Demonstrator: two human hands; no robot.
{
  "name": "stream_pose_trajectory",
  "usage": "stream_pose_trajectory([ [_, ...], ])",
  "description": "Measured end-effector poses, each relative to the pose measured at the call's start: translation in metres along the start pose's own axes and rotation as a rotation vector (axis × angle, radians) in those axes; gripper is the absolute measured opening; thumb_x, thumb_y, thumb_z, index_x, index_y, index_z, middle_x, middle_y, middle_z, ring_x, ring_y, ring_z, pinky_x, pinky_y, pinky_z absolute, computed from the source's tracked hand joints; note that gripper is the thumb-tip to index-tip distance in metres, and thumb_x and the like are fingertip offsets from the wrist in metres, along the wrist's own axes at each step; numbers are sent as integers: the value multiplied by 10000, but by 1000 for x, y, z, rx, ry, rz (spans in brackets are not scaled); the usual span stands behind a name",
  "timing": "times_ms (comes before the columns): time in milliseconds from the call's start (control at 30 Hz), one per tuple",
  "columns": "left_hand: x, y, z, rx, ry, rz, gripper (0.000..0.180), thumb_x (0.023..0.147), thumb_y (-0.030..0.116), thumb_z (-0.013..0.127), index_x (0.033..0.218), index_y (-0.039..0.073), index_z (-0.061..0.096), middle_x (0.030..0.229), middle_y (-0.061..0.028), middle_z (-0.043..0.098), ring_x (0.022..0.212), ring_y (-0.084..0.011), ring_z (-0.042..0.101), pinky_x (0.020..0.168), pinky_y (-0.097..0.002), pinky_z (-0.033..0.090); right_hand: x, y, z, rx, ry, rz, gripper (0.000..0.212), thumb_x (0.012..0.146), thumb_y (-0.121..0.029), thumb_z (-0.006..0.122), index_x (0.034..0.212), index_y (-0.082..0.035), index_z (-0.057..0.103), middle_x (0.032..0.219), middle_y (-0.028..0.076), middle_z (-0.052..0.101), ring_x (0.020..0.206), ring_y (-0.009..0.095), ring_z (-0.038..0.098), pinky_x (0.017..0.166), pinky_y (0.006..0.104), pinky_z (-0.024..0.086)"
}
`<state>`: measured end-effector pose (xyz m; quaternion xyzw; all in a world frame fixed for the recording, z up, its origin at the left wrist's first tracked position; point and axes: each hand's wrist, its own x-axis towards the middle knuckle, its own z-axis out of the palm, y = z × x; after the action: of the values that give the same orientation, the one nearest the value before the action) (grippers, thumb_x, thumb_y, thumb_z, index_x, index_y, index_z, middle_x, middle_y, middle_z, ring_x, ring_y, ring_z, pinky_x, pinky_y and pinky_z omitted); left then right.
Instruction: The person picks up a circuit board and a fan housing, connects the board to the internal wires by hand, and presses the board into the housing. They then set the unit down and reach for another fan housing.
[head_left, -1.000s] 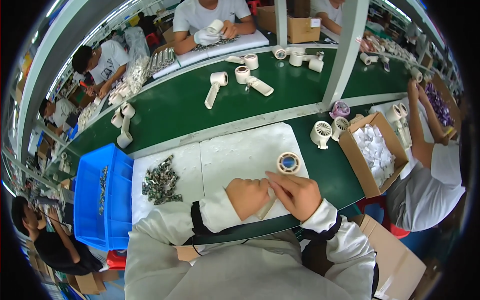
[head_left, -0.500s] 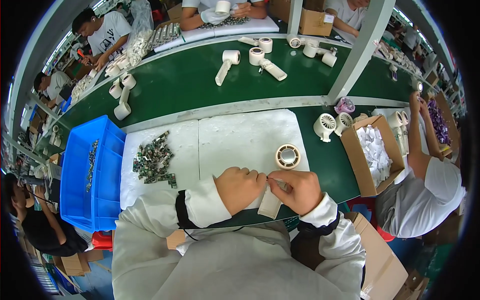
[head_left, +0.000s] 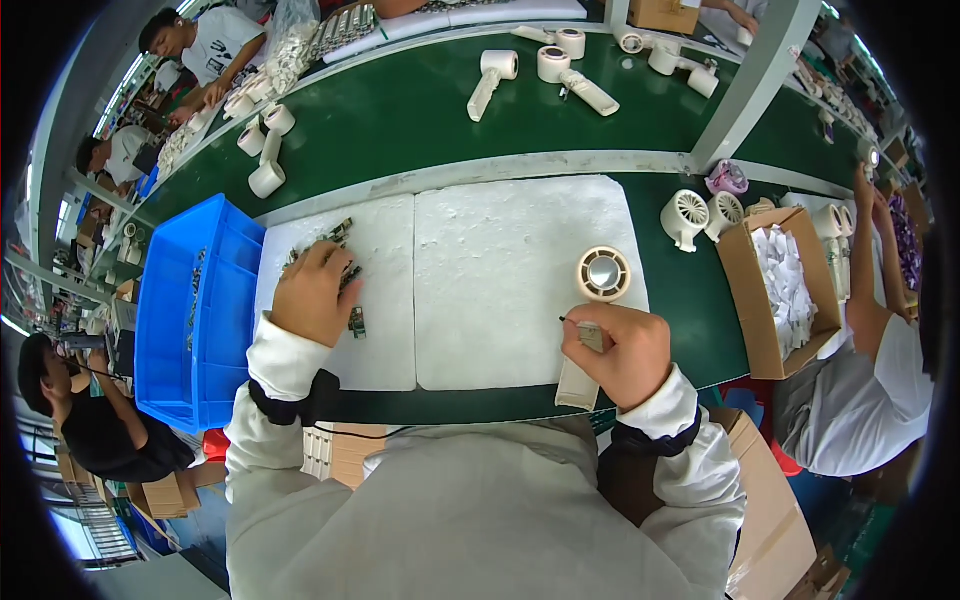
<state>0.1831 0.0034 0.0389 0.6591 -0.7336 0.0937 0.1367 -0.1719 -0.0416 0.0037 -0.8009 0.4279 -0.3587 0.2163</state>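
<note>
On the left part of the white foam sheet, my left hand (head_left: 312, 298) rests over a pile of small green circuit boards (head_left: 338, 236). Its fingers are bent and its thumb stands apart; the pile is partly hidden beneath it. One loose circuit board (head_left: 357, 322) lies beside the thumb. My right hand (head_left: 628, 352) is closed around the handle of a cream handheld fan (head_left: 577, 386) at the sheet's front right. A small dark tip, perhaps a wire end, pokes out between thumb and forefinger. Beyond the knuckles, the fan's round head (head_left: 603, 274) faces up.
Left of the foam sheet (head_left: 500, 250) stands a blue bin (head_left: 215, 330) with more boards. To the right are two fan heads (head_left: 686, 218) and a carton (head_left: 740, 290) of white pieces. Several fans lie on the green belt (head_left: 400, 130) behind a rail. Co-workers sit around.
My left hand has left the fan and moved left to the circuit boards. My right hand stays at the fan handle. The whole view has shifted somewhat.
</note>
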Motion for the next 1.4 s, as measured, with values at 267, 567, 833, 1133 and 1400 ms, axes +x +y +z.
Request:
stream_pose_trajectory([
  [267, 6, -19, 12, 23, -135, -55, 127, 858, 67, 712, 984, 52, 707, 1072, -114, 663, 926, -347, 670, 810, -423, 556, 1, 9, 0, -25, 58, 54, 116, 779, -114, 793, 875, -59, 759, 534, 49, 528, 429, 119, 437, 459, 281, 356],
  [567, 20, 47, 2, -366, 40, 100, 142, 868, -16, 692, 1006, 13, 712, 1083, -132, 684, 895, -354, 687, 799, -389, 562, 3, 6, -5, 172, -15, 199, 131, 808, -69, 789, 934, -38, 776, 512, -7, 454, 454, 48, 339, 457, 255, 281],
  [833, 35, 96, 36, -604, -73, 364, 263, 864, -46, 665, 1117, 26, 677, 1115, -142, 684, 944, -342, 686, 810, -378, 568, 6, 7, -6, 158, -57, 185, 131, 807, -79, 781, 929, -33, 775, 528, 4, 516, 443, 46, 368, 450, 248, 296],
  [1133, 40, 103, 34, -462, -190, 309, 384, 823, 8, 687, 1201, 39, 628, 1013, -123, 629, 917, -322, 677, 783, -383, 569, 2, 11, -7, 165, -68, 160, 141, 794, -75, 776, 928, -33, 773, 613, 23, 643, 444, 49, 403, 450, 234, 331],
  [1400, 58, 117, 34, -743, -439, 207, 392, 876, -8, 649, 1262, 38, 600, 1071, -123, 655, 955, -254, 705, 845, -340, 573, 1, 11, -3, 174, -22, 172, 136, 787, -71, 783, 921, -46, 779, 555, 9, 562, 443, 49, 370, 446, 246, 294],
])
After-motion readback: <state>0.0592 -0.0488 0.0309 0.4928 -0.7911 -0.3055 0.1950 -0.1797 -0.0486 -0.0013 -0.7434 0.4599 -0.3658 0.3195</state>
